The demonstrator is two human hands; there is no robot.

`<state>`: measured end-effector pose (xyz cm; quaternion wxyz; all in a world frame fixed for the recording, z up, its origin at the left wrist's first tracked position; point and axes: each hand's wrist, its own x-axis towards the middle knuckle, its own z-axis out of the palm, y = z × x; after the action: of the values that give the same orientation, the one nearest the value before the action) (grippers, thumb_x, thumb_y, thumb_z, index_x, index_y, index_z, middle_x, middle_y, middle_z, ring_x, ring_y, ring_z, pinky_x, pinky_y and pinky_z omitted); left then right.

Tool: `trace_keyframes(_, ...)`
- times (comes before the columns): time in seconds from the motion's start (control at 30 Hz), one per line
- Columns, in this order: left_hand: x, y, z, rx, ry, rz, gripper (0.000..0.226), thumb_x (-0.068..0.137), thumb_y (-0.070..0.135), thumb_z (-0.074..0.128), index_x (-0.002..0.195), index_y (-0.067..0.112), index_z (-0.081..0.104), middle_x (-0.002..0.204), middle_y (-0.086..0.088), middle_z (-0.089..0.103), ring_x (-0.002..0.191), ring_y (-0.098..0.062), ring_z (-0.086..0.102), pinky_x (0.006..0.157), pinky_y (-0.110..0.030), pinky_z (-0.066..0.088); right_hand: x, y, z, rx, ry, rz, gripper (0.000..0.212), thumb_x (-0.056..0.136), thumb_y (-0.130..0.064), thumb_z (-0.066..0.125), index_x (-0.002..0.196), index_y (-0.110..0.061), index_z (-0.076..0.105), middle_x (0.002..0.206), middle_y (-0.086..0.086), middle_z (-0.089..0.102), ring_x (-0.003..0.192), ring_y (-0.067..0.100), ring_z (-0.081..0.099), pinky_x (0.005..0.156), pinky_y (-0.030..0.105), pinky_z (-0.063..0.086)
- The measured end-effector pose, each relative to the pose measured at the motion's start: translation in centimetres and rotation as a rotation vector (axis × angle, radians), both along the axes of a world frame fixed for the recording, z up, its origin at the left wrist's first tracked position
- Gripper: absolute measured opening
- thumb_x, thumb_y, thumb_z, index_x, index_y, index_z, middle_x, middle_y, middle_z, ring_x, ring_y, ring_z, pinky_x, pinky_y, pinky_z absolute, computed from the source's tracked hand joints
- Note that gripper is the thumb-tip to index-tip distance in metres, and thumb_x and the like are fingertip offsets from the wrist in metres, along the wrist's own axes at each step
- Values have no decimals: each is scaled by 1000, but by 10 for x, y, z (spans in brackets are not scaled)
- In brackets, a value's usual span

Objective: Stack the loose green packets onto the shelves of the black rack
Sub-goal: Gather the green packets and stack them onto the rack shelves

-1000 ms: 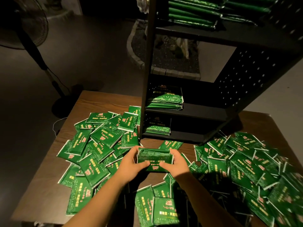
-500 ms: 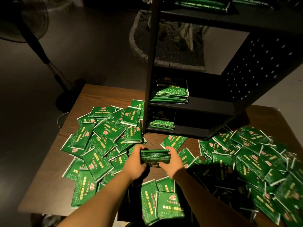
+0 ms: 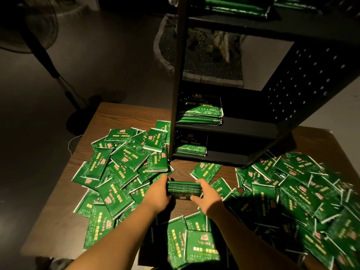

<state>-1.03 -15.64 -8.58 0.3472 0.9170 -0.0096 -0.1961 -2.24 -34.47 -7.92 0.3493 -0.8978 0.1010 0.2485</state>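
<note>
Gripping a small stack of green packets (image 3: 184, 189) between both hands above the wooden table's (image 3: 58, 221) middle.

Left hand (image 3: 158, 193) clasps the stack's left end and right hand (image 3: 207, 193) its right end, fingers curled round it, just in front of the black rack (image 3: 176, 84). Loose packets (image 3: 116, 172) cover the table's left side, more (image 3: 302, 191) its right; neat piles (image 3: 200, 115) sit on the rack's lower shelves.

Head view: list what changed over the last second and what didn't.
The bundle of packets gripped between the left hand and right hand was turned from face-up to edge-on and carried slightly forward toward the black rack. Nothing was let go. The loose packets on the table and the shelved stacks stayed put.
</note>
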Motion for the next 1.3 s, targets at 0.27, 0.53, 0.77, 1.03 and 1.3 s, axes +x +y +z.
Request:
trace_keyframes(0.27, 6, 9, 21, -163, 90, 67, 45, 81, 9, 72, 113, 22, 44, 100, -2, 68, 85, -21, 67, 75, -34, 53, 7, -9, 9, 195, 19, -152, 78, 89, -17, 71, 153, -12, 27, 158, 7, 30, 144, 25, 31, 115, 37, 29)
trace_keyframes(0.53, 10, 6, 60, -611, 288, 176, 44, 72, 34, 75, 108, 13, 60, 111, -31, 61, 90, -42, 66, 87, -51, 53, 8, -45, 15, 553, -22, -286, 116, 53, -69, 80, 149, -25, 34, 152, -5, 41, 139, 19, 41, 115, 51, 33)
trace_keyframes(0.77, 17, -26, 129, -744, 200, 170, 25, 89, 22, 58, 113, 16, 54, 114, -8, 67, 102, -20, 65, 91, -36, 51, 14, -43, 121, 592, -172, -323, 69, 80, -53, 68, 141, -30, 44, 139, -10, 55, 129, 16, 51, 112, 50, 37)
trace_keyframes(1.03, 22, -57, 213, -769, -11, 109, 28, 99, 10, 46, 89, 35, 39, 90, 21, 46, 73, 24, 49, 66, -1, 37, 12, -37, 212, 663, -395, -406, 27, 97, -15, 51, 114, -35, 57, 107, -7, 71, 106, 16, 65, 102, 48, 46)
trace_keyframes(1.3, 36, -80, 285, -877, -307, 46, 15, 95, 9, 55, 108, 15, 57, 101, 1, 69, 89, -4, 66, 73, -15, 51, 8, -53, 302, 672, -659, -446, 23, 97, -12, 52, 110, -29, 61, 99, -7, 74, 97, 14, 70, 92, 43, 53)
